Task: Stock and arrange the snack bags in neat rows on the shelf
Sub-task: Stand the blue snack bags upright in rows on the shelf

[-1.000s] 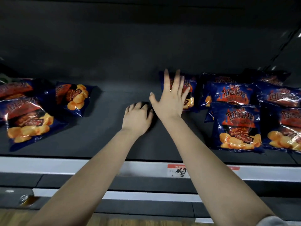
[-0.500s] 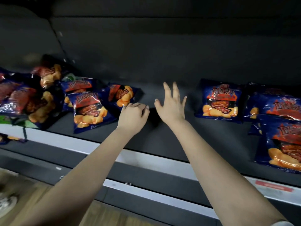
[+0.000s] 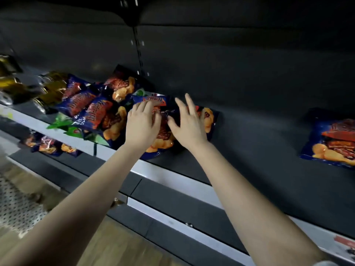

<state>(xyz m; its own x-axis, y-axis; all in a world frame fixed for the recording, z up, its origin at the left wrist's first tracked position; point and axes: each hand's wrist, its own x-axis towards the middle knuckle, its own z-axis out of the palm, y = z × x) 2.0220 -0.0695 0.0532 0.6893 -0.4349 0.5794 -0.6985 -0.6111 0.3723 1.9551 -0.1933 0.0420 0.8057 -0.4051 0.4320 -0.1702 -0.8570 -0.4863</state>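
Two bare forearms reach in from the near edge, slim and smooth, with no watch, bracelet or ring visible. The left hand (image 3: 141, 127) and right hand (image 3: 189, 126) are ungloved, with short, unpainted nails. A sliver of grey sleeve (image 3: 324, 263) shows at the right arm's near end.

The snack bags are dark blue with red lettering and pictures of orange chips. One bag (image 3: 163, 135) lies flat near the front edge of the dark shelf (image 3: 259, 143). A loose pile (image 3: 94, 110) lies overlapping just left of it (some bags tilted). Another bag (image 3: 332, 143) lies alone, well apart on the right.
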